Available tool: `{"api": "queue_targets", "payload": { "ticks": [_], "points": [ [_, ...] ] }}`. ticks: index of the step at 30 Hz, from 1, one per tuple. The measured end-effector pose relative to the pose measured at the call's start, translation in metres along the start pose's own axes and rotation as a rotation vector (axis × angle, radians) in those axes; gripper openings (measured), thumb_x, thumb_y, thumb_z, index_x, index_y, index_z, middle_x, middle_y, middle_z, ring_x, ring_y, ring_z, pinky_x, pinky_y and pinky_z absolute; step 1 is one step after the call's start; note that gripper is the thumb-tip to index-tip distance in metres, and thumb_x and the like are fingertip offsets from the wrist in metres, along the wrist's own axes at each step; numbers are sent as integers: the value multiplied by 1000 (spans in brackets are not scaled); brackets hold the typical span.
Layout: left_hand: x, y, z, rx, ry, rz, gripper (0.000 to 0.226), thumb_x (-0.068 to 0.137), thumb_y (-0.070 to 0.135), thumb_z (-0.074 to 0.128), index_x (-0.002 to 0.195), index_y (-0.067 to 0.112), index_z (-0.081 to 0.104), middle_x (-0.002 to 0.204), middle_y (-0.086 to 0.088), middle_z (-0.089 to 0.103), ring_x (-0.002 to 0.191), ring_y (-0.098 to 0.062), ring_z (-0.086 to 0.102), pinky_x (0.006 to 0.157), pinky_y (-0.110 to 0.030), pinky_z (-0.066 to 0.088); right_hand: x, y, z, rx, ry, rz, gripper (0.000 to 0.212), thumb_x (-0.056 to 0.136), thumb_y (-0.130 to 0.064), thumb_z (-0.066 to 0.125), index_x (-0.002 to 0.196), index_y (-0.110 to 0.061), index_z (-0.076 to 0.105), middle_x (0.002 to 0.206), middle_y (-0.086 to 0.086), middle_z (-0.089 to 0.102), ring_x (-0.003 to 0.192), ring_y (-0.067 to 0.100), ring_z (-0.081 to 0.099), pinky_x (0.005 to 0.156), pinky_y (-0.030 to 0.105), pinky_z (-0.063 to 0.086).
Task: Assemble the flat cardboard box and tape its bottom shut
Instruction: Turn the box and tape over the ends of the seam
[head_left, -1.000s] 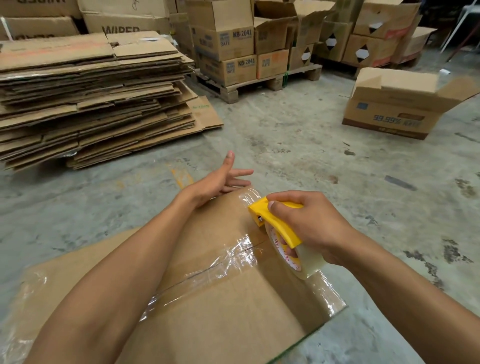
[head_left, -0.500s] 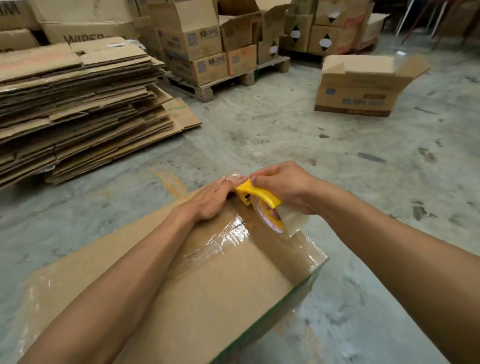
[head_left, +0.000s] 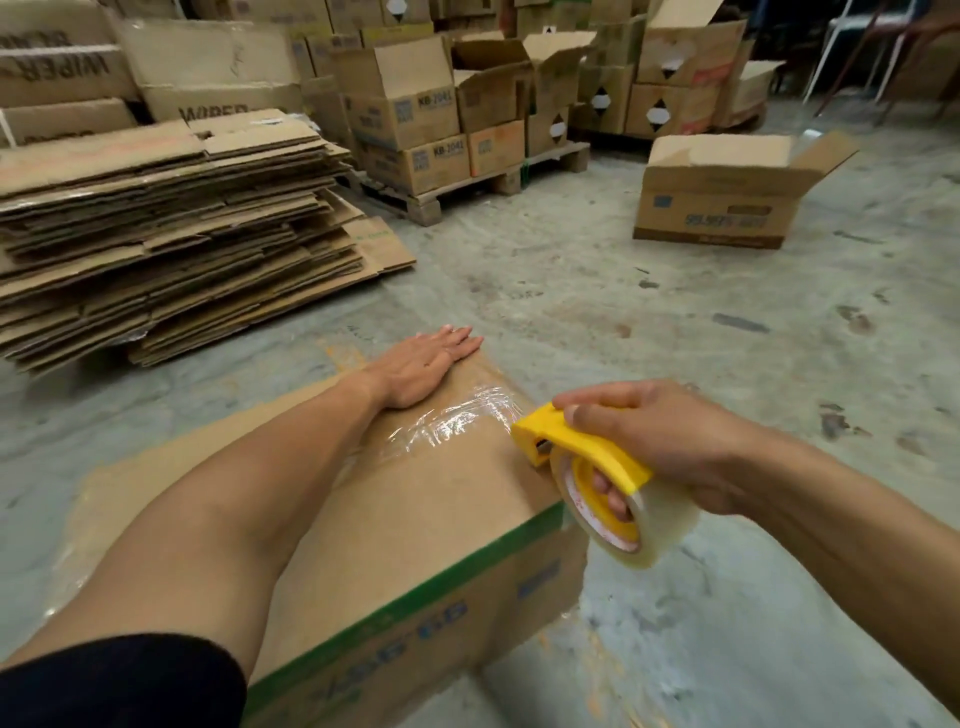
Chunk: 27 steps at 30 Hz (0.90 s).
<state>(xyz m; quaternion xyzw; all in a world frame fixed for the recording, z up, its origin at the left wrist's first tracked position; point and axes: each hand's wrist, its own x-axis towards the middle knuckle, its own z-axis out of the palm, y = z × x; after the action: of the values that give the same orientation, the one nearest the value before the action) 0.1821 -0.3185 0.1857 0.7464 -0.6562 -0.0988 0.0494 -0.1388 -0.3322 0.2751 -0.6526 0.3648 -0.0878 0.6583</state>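
The cardboard box lay bottom-up on the concrete floor, directly before the person. A clear tape strip ran along its centre seam, long axis away from the viewer. The left hand pressed flat, fingers straight, on the strip's far end. The right hand gripped the yellow tape dispenser at the box's right edge, beside the strip and nearer the viewer. Judged: further taping would fall to the right hand.

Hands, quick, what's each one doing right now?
Left hand: open, fingers straight, pressing flat on the box.
Right hand: closed around the yellow tape dispenser.
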Motion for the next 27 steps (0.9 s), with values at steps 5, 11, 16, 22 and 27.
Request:
{"api": "queue_targets", "payload": {
  "ticks": [5, 11, 16, 22, 27],
  "points": [
    [-16, 41, -11, 78, -73, -106, 52, 103, 33, 6, 155, 30, 6, 164, 5, 0, 150, -13, -3, 121, -39, -2, -7, 13, 10, 88, 48, -47, 22, 98, -9, 55, 118, -2, 61, 50, 19, 54, 27, 23, 47, 33, 24, 43],
    [-52, 102, 12, -67, -88, 153, 51, 103, 31, 7, 153, 31, 13, 161, 11, 8, 147, -4, 0, 121, -30, -2, -9, 16, 11, 45, 86, -102, 21, 97, -7, 54, 111, 2, 65, 52, 16, 56, 27, 21, 48, 32, 22, 41],
    [-57, 106, 28, -52, -29, 109, 52, 102, 33, 3, 154, 31, 9, 162, 13, 5, 148, -4, 0, 121, -31, -2, -19, 19, 12, -14, 87, -109, 23, 96, -15, 57, 114, -5, 67, 59, 13, 60, 33, 17, 54, 39, 25, 45],
    [-55, 104, 32, -30, -18, 99, 50, 104, 31, 2, 154, 34, 10, 162, 15, 7, 148, -4, 2, 121, -32, -1, -83, 63, -9, 74, 49, -34, 20, 98, -15, 57, 115, -11, 67, 54, 20, 55, 33, 24, 48, 38, 25, 45],
    [-55, 106, 31, -7, -25, 94, 51, 104, 32, 2, 154, 33, 9, 162, 16, 6, 148, -4, 2, 121, -32, -2, -118, 81, -21, 125, 66, 27, 19, 97, -20, 59, 112, -20, 71, 53, 19, 56, 34, 24, 48, 40, 26, 47]
  ]
}}
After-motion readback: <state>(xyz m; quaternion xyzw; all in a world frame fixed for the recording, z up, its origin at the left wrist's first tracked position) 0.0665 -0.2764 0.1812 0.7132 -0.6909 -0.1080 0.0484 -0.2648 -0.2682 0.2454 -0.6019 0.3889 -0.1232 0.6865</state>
